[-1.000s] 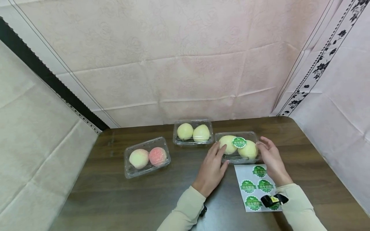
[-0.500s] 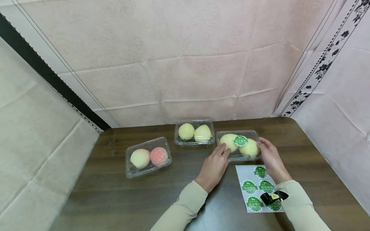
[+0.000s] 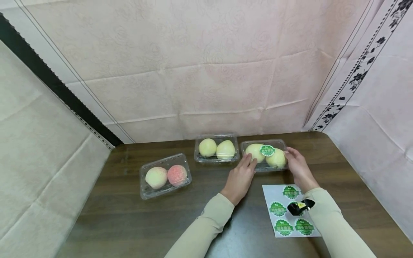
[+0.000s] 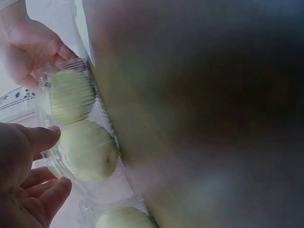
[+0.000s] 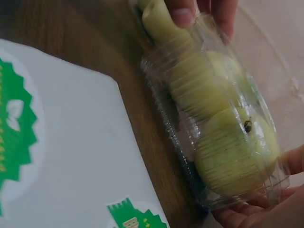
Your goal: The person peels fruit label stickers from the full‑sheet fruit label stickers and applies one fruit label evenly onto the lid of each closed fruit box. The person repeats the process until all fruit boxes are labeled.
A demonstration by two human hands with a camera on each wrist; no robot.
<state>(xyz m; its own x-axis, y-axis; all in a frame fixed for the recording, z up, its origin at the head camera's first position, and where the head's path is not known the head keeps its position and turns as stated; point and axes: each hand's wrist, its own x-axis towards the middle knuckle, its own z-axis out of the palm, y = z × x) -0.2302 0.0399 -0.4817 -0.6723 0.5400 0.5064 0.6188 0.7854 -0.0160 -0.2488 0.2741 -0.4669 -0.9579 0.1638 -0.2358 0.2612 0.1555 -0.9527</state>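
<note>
A clear plastic fruit box with two pale yellow-green fruits stands at the back right of the table. A round green sticker sits on its lid. My left hand holds the box's near left side; in the left wrist view, that hand's thumb and fingers lie along the lid edge. At the box's right end my right hand grips it, thumb up on the end and fingers low in the right wrist view. A white sticker sheet with several green stickers lies below the right hand, partly covered by the right forearm.
Just left of the held box stands another clear box with two pale fruits. Farther left, a tilted third box holds one pale and one pink fruit. Behind the wooden table hangs a pale cloth.
Both hands have slid the stickered box away, toward the table's back edge, nearly level with the middle box. The other two boxes and the sticker sheet stay put.
</note>
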